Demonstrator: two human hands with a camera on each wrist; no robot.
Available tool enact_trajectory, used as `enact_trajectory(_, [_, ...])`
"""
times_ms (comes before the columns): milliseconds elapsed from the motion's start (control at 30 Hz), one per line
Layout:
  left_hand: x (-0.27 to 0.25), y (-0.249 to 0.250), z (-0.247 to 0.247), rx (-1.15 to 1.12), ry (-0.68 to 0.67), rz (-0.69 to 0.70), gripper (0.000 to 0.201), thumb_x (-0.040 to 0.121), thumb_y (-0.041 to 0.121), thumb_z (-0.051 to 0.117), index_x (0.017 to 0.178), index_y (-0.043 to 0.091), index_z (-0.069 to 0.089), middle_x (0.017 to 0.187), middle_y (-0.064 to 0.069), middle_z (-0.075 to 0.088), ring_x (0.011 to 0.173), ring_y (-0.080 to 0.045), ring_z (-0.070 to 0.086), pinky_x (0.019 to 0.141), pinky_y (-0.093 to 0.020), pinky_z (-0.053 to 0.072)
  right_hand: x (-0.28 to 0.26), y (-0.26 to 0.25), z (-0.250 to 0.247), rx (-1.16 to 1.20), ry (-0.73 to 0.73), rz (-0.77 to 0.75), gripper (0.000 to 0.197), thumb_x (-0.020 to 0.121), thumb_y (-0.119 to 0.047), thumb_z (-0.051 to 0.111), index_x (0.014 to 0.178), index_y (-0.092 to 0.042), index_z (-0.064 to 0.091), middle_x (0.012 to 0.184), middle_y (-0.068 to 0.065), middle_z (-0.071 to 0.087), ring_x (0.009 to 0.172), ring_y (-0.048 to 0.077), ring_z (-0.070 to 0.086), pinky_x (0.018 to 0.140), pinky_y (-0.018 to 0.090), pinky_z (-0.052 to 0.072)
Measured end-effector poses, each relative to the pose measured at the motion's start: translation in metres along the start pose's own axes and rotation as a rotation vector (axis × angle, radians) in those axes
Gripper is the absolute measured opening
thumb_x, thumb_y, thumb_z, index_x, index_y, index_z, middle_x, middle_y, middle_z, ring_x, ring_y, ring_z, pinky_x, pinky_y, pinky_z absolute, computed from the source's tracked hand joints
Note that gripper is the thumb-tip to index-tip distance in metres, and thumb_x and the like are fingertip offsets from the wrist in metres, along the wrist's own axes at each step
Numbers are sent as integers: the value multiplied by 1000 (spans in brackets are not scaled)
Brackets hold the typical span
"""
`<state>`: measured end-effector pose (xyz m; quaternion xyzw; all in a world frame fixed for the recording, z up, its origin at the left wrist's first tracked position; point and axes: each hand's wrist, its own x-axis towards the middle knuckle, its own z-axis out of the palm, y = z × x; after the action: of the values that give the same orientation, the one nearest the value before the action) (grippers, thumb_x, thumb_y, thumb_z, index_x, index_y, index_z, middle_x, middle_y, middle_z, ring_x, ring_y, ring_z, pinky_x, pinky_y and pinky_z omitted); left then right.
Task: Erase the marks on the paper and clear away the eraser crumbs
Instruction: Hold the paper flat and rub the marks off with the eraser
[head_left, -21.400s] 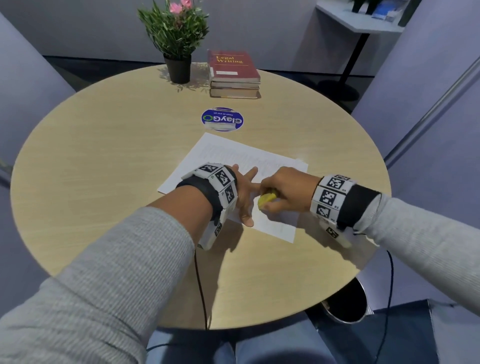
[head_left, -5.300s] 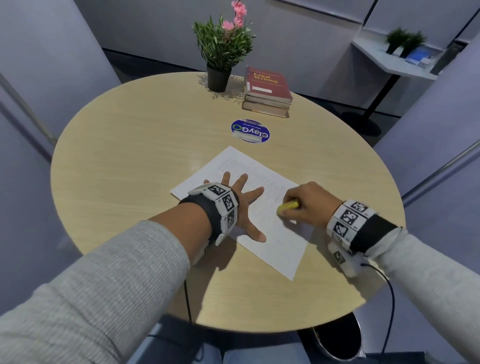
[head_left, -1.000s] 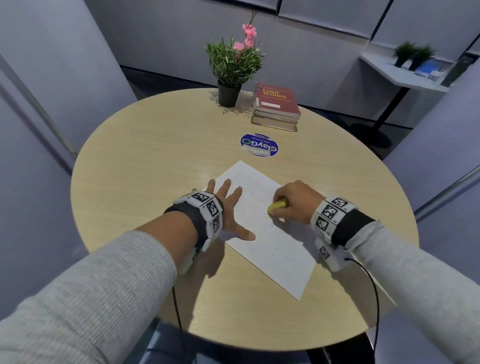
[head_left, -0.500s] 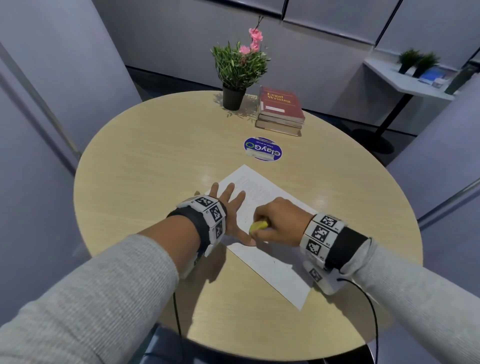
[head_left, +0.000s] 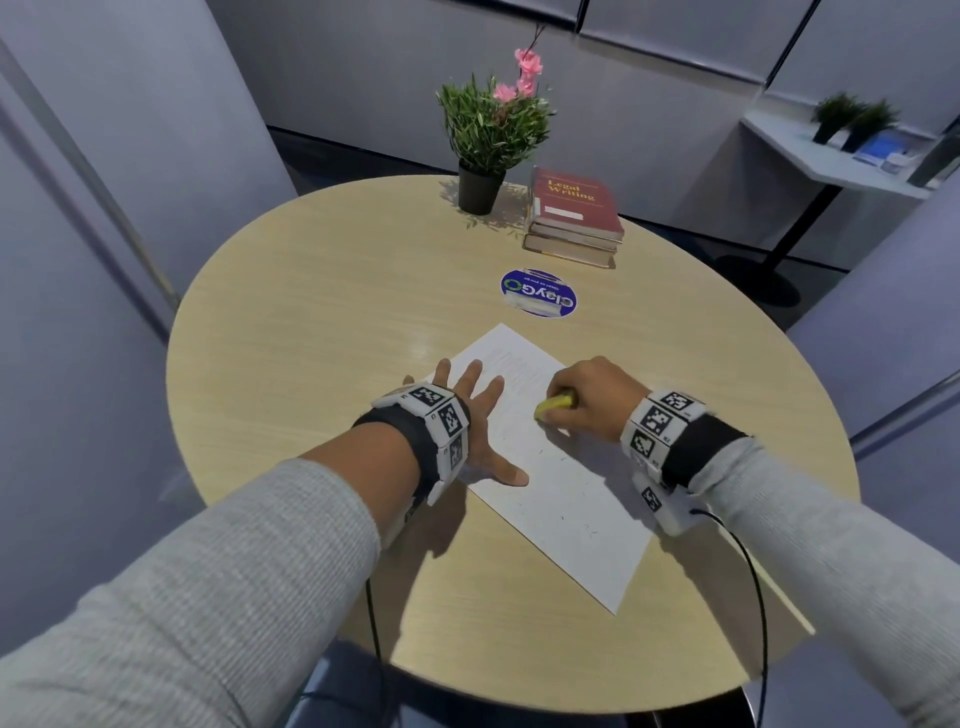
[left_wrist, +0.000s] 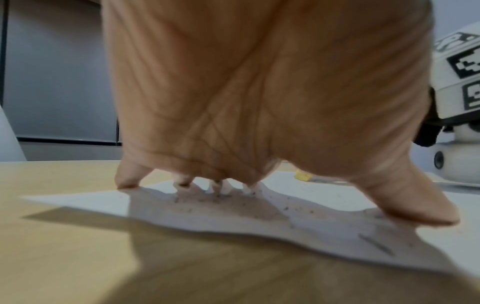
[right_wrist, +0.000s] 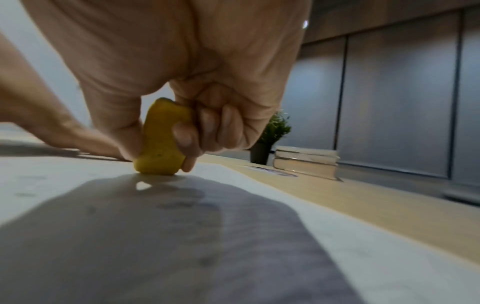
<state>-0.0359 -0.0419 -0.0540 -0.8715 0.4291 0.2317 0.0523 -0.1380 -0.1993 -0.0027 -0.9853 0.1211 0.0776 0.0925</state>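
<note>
A white sheet of paper (head_left: 566, 499) lies slantwise on the round wooden table (head_left: 311, 332). My left hand (head_left: 478, 421) lies flat with spread fingers, pressing the sheet's left edge; in the left wrist view the fingertips (left_wrist: 182, 182) and thumb touch the paper (left_wrist: 324, 232). My right hand (head_left: 587, 397) grips a yellow eraser (head_left: 556, 405) between thumb and fingers, its lower end on the paper (right_wrist: 337, 236) in the right wrist view, where the eraser (right_wrist: 162, 144) stands nearly upright. Dark eraser crumbs (head_left: 540, 451) are scattered over the sheet, several under my left palm (left_wrist: 221, 197).
At the table's far side stand a potted plant (head_left: 491, 140) and a stack of books (head_left: 574, 215) with a red one on top. A round blue sticker (head_left: 538, 300) lies between them and the paper. A cable hangs from each wrist.
My right hand with the eraser has slid to the right and away from my left thumb, back up the sheet. The left hand stays pressed on the paper.
</note>
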Motion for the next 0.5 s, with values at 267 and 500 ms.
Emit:
enact_trajectory(267, [2,-1,2,0,10,-4,134,48,98,45,149,37,-18,157,5,-26,144,-36,-20,108,-70,4,-3,-13,6,30,-47,-37,25,81,-38,65,88,-14,69,82,4,70,76,20,62,72,36,52])
enact_trajectory(500, [8,-3,7,2,42,4,133,47,97,48,148,39,-16,159,4,-23,144,-36,-18,107,-70,5,-14,-38,21,38,-92,-155,23,76,-34,62,83,-14,69,75,3,69,71,19,61,67,33,51])
